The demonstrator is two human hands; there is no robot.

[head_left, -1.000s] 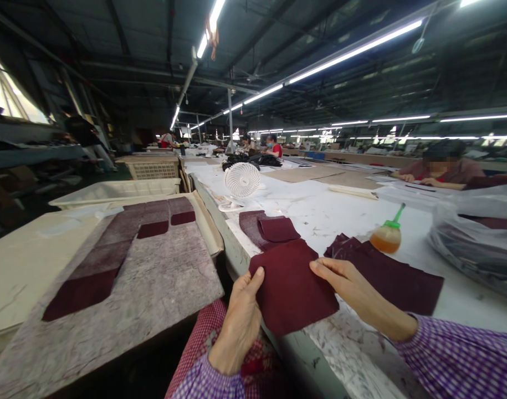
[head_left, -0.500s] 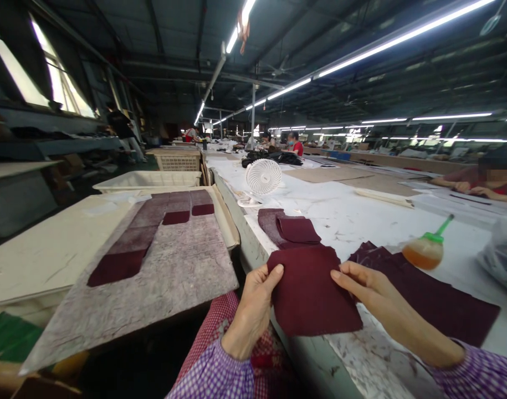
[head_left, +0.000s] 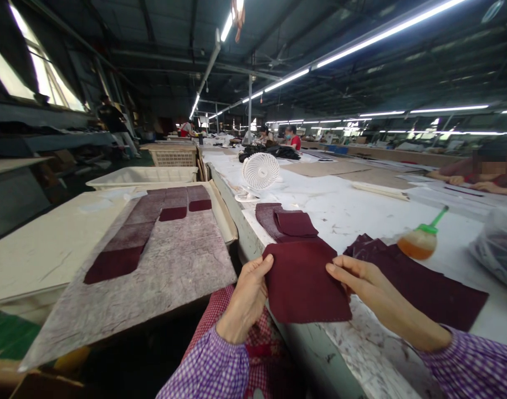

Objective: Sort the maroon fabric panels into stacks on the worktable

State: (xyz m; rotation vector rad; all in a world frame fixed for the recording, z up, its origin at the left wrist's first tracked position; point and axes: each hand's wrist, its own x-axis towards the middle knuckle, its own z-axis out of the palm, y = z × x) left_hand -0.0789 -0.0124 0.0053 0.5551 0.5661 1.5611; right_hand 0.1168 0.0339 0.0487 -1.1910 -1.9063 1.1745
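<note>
A maroon fabric piece [head_left: 307, 285] is held up between my two hands over the near edge of the table. My left hand [head_left: 247, 293] pinches its left upper edge, thumb on top. At the right edge, the thumb and fingers of my right hand [head_left: 363, 280] close on the same piece. Just beyond it lie folded maroon pieces [head_left: 297, 223] on the white table. To the right of my right hand is a stack of dark maroon fabric [head_left: 428, 285]. On a grey-stained board [head_left: 187, 260] at my left, maroon pieces [head_left: 116, 263] lie in an overlapping row.
A white fan [head_left: 260, 170] stands on the white table [head_left: 340, 213]. A green-topped bottle of amber liquid [head_left: 418, 243] sits beside the fabric stack, near a clear plastic bag [head_left: 498, 244]. Cream crates [head_left: 141, 176] are at the left. A co-worker's hands [head_left: 465, 182] rest across the table.
The fabric piece tilts slightly and its lower edge has risen a little, both hands keeping their hold. The whole view has shifted slightly.
</note>
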